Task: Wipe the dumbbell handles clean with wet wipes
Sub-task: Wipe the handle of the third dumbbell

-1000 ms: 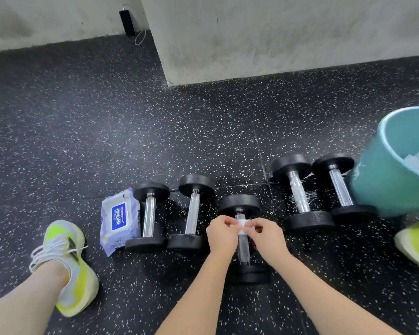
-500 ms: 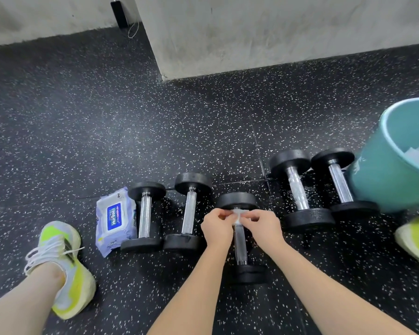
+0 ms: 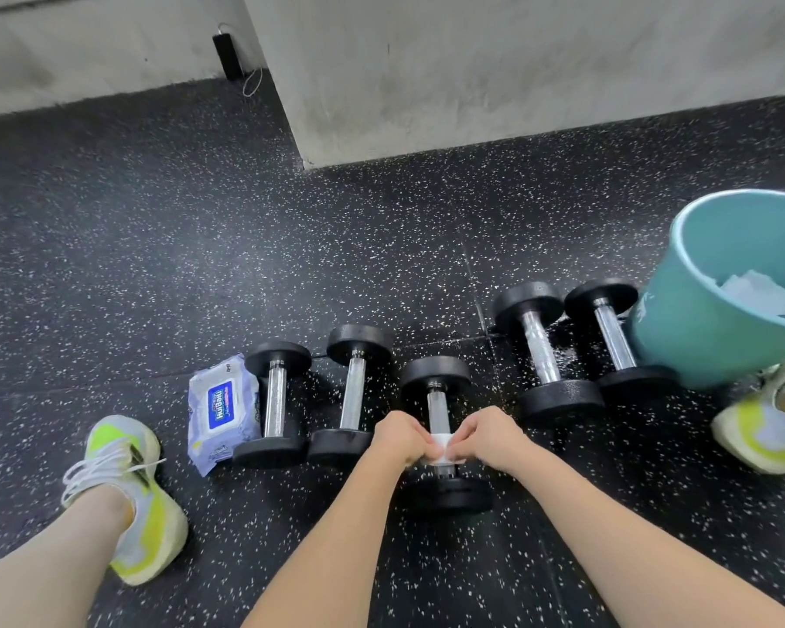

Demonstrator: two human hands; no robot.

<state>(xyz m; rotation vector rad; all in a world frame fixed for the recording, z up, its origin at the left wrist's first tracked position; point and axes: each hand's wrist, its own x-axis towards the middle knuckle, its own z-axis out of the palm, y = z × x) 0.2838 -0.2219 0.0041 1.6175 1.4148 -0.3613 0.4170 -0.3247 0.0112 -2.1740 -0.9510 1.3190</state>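
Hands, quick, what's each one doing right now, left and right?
Left hand: fingers pinch the wipe wrapped round the middle dumbbell handle.
Right hand: fingers pinch the same wipe from the other side.

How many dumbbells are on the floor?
5. Two lie beside the wipes pack: and. One is in the middle, under both hands. Two lie near the bucket: and. None seems hidden.

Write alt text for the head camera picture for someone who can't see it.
Both hands, left and right, pinch a white wipe around the handle of the middle dumbbell of five on a speckled black floor. A wipes pack lies at the left end, a teal bucket at the right.
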